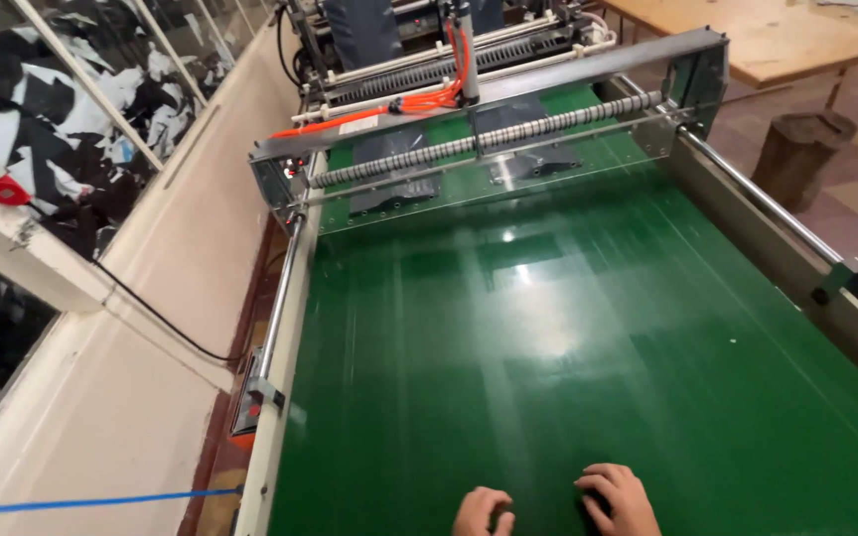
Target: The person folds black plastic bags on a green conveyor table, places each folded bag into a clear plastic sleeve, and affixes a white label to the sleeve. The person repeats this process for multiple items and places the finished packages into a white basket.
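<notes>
Fingers of both hands are curled under at the near edge of the green belt (588,337), knuckles up. Left hand (482,512) and right hand (618,499) are set side by side, just apart, w/ fingertips tucked down onto the belt surface. Whether anything thin is pinched beneath them cannot be told; a dark patch is seen just under the right fingers, but it's too blurred to name.

Ahead of the fingers the belt runs bare and glossy, light glare at its middle. Well beyond the fingertips a clear guard panel (568,164) is mounted across the belt, w/ a ribbed roller (489,139) above it and dark flat pieces (394,184) lying beneath. Orange hoses (429,99) are looped over the metal crossbar (489,94) further on. To the left of the fingers a steel side rail (280,308) is run along the belt edge; another rail (767,199) is on the right.

To do this well, judged from the pose: fingers should be kept flat and low, pressure even L & R, wrists clear of the side rails, and hands kept well short of the roller and guard.
</notes>
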